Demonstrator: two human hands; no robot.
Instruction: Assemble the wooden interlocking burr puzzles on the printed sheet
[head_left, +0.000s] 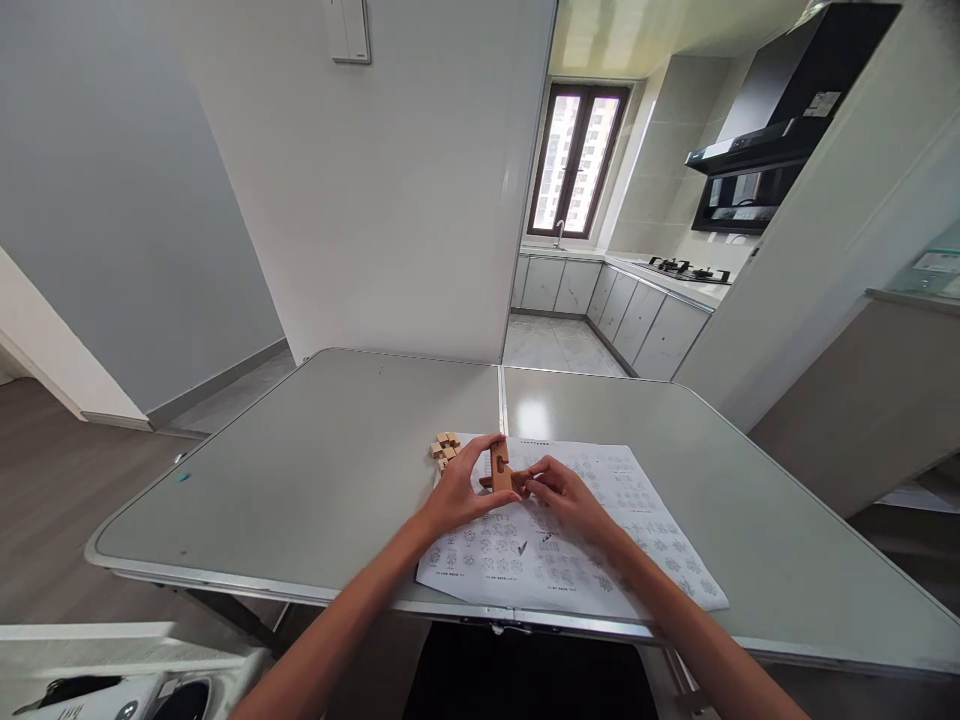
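My left hand (pixel 459 490) grips a notched wooden puzzle piece (pixel 501 474) by its ends, thumb below and fingers above, so that it stands upright. From the right, my right hand (pixel 568 498) pinches a second wooden puzzle piece (pixel 520 481) that lies crosswise against the first. Part of this second piece shows on the left side of the upright one; how deep the two fit together I cannot tell. Both hands are above a large white sheet (pixel 630 590) printed with rows of small diagrams. Several more wooden pieces (pixel 445 447) lie clustered just beyond my left hand.
The sheet lies on a grey-green folding table (pixel 315 450) with a metal rim and a centre seam. A small teal bit (pixel 183 477) is near its left edge. At the lower left stands a white container (pixel 112 640) with things in it. A kitchen opens behind.
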